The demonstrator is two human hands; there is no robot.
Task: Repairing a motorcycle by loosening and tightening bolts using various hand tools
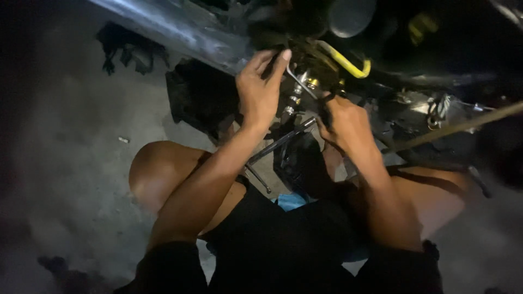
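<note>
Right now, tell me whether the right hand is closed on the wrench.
Closed: the right hand wraps the wrench handle; the left hand steadies its head.

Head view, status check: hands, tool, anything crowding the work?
Left hand up on the engine fitting, fingers curled. Right hand shut on thin metal wrench. Yellow hose crowds the fitting; a dark rod lies below.

Bare forearms on both sides, no sleeves reaching the wrists, no gloves, no watch. The left hand (260, 90) and right hand (346, 124) carry no rings that show. Black shorts (283, 239) cover the lap; both knees are bare. Dim light hides finer detail.
</note>
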